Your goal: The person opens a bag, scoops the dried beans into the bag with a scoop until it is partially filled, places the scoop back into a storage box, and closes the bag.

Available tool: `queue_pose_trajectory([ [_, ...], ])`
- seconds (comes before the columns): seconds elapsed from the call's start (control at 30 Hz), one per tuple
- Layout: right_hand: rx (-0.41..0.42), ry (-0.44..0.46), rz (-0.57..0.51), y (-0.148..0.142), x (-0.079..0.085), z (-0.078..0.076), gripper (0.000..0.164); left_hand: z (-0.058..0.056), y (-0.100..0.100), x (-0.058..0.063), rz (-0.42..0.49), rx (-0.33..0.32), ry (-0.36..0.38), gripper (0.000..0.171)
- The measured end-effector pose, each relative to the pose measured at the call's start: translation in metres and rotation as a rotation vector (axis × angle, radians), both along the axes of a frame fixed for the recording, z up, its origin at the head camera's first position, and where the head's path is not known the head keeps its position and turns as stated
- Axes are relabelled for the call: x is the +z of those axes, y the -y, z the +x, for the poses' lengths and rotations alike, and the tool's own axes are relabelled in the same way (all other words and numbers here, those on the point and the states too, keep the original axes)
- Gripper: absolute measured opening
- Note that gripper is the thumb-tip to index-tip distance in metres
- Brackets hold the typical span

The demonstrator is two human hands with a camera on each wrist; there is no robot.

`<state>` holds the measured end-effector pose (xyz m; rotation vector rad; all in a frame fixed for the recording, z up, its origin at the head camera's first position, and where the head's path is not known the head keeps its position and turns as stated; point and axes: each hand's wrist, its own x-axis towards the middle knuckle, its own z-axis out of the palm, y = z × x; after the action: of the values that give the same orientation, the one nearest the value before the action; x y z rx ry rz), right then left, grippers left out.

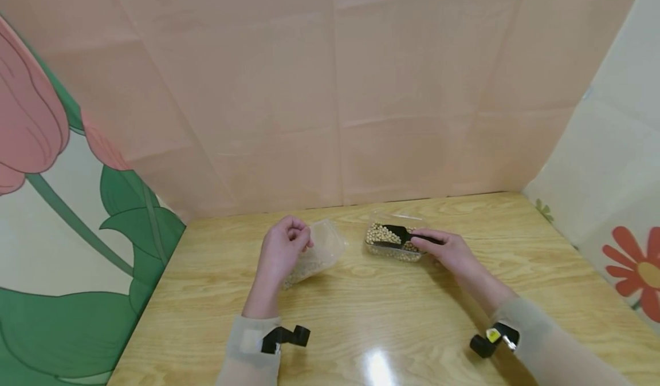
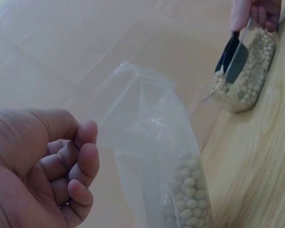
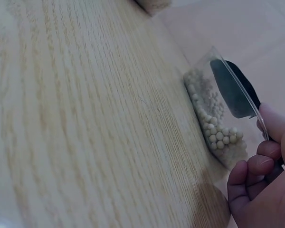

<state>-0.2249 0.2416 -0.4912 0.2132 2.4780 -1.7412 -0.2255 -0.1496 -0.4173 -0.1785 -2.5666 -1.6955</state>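
My left hand [image 1: 282,247] pinches the upper edge of a clear plastic zip bag [image 2: 156,118] between thumb and fingertips. Pale round beans [image 2: 190,194], which look like soybeans, fill the lower part of the bag. My right hand [image 1: 446,251] grips the handle of a small black scoop [image 1: 397,232]. The scoop's blade lies inside a clear plastic box [image 1: 394,254] of similar beans [image 3: 218,135], with beans heaped at its front. In the right wrist view the blade shows through the box's clear wall, and the fingers are close to the rim.
Both things are on a wood-grain table [image 1: 361,311], the bag left of the box. A pinkish sheet [image 1: 330,99] hangs behind the table's far edge. Flower-printed sheets border the left and right sides. Each wrist wears a small black camera mount [image 1: 283,337].
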Motion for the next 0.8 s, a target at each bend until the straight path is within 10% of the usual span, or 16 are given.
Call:
queue_pose_trajectory([
  [0.8,-0.037,-0.020,-0.435,-0.012,0.004,0.009,0.027,0.001,-0.001,-0.001,0.010,0.005,-0.008,0.007],
])
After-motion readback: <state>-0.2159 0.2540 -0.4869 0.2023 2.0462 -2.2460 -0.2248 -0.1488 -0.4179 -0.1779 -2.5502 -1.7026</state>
